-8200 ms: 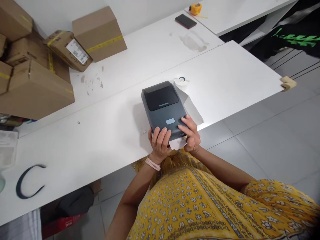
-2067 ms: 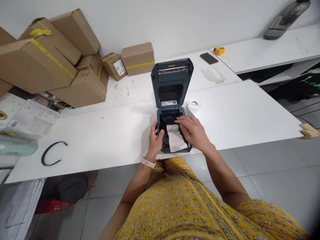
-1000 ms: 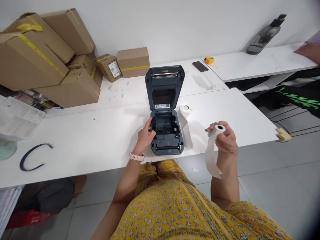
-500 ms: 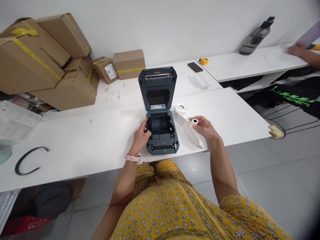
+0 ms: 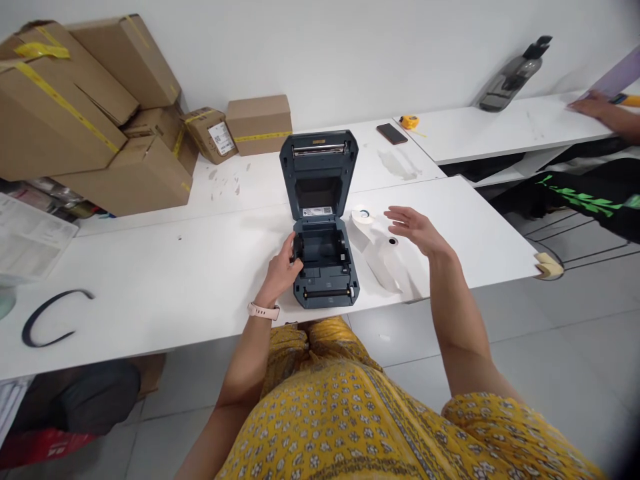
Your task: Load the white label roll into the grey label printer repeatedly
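A dark label printer [image 5: 320, 283] stands on the white table with its lid raised and its roll bay bare. My left hand [image 5: 281, 270] grips the printer's left side wall, thumb over the rim and fingers reaching into the bay. To the right of the printer, my right hand [image 5: 413, 227] hovers with fingers stretched out, holding nothing. Just below it stands a white paper roll [image 5: 393, 252] with a dark core. Another label roll [image 5: 361, 218] with a blue core sits behind, close to the printer's lid. A loose paper strip [image 5: 383, 270] curls between the rolls and the table edge.
Cardboard boxes [image 5: 135, 173] are stacked at the back left. A phone [image 5: 392, 134], a yellow tape measure [image 5: 409, 122] and a spray bottle [image 5: 515, 77] stand along the back. A black curved band [image 5: 33, 320] lies at left. Another person's hand [image 5: 593, 107] rests far right.
My right hand has let go of the white paper roll and lifted slightly up and right, fingers opening. My left hand stays on the printer.
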Motion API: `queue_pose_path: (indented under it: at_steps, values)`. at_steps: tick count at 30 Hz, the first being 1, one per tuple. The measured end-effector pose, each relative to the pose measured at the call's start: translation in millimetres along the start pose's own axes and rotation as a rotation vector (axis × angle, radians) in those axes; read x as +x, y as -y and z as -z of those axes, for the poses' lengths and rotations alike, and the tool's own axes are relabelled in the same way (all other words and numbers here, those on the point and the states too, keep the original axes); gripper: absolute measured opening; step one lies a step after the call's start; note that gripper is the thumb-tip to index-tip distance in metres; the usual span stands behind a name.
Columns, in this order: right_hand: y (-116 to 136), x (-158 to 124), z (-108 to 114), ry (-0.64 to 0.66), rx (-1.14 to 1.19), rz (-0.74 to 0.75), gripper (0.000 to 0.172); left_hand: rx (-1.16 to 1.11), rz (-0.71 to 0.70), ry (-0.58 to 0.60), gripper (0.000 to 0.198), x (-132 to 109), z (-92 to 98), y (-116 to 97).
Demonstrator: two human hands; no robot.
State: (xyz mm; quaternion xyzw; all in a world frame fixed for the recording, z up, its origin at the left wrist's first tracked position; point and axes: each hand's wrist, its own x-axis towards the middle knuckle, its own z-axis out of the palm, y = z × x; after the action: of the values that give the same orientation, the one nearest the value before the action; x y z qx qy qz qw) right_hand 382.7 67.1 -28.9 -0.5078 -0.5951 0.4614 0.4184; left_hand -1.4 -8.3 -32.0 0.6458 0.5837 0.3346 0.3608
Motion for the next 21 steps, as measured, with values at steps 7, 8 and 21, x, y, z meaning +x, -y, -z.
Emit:
queue_pose_path:
  at_steps: [7,8,21]
  values:
    - [18.9,71.6,-23.5,0.359,-0.370,-0.074,0.088,-0.077,0.046,0.019,0.083,-1.3,0.9,-4.9]
    - [17.2,76.4,-26.4,0.383,-0.382,-0.059,0.086,-0.086,0.047,0.017,0.083,-1.6,0.7,-4.8]
    - [108.8,17.3,-53.6,0.417,-0.054,0.060,0.073,-0.208,0.048,0.039,0.085,1.4,3.5,0.9]
